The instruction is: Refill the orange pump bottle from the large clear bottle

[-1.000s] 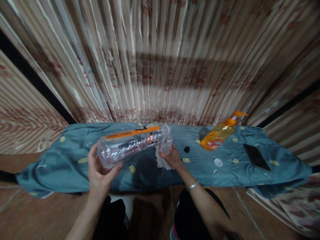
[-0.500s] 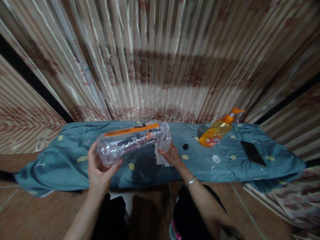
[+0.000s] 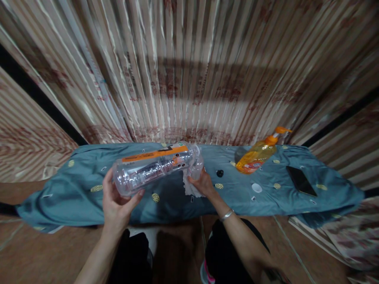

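Bottle (image 3: 154, 167) slightly farther left

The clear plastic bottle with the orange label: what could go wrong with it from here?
The smooth clear bottle might slip, as the left hand grips only its base end.

The pale cloth in the right hand looks thin, so it might tear.

The small black object lies near the right hand and might get knocked.

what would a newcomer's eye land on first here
Probably the clear, orange-striped bottle, slanting left of centre, with the left fingers gripping its left end and the right fingers holding a pale cloth by its other end. Next, the bright orange pump bottle on the teal sheet, further right.
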A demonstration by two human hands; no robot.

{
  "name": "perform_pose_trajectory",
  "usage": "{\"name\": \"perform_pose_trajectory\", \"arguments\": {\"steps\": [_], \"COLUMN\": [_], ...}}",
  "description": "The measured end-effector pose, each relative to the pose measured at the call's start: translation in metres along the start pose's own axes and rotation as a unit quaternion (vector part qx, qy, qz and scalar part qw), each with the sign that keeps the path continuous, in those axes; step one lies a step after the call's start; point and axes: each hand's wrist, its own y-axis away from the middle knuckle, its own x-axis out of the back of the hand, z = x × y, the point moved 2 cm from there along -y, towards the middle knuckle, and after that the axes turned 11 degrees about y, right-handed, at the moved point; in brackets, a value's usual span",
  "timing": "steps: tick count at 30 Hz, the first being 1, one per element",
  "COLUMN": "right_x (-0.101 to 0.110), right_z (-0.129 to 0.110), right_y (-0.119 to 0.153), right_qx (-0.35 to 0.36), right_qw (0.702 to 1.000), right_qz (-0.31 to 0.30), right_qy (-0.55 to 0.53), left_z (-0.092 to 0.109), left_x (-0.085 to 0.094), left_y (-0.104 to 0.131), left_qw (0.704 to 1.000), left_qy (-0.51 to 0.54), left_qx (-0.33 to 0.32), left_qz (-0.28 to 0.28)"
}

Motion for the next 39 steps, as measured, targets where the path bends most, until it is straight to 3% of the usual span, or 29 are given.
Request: {"name": "perform_pose_trajectory", "arguments": {"steps": [14, 39], "right_x": [0.001, -0.005], "right_z": [0.008, 0.006], "right_y": [0.0, 0.0], "right_qx": [0.052, 0.009], "right_qw": [0.998, 0.999], "right_qz": [-0.007, -0.007], "right_qy": [-0.035, -0.04], "left_z": [-0.002, 0.006], "left_x": [0.005, 0.0], "left_y": [0.001, 0.002], "left_qw": [1.0, 0.999], "left_qy": [-0.028, -0.042], "left_qx": [-0.008, -0.013], "left_qz": [-0.004, 0.007]}}
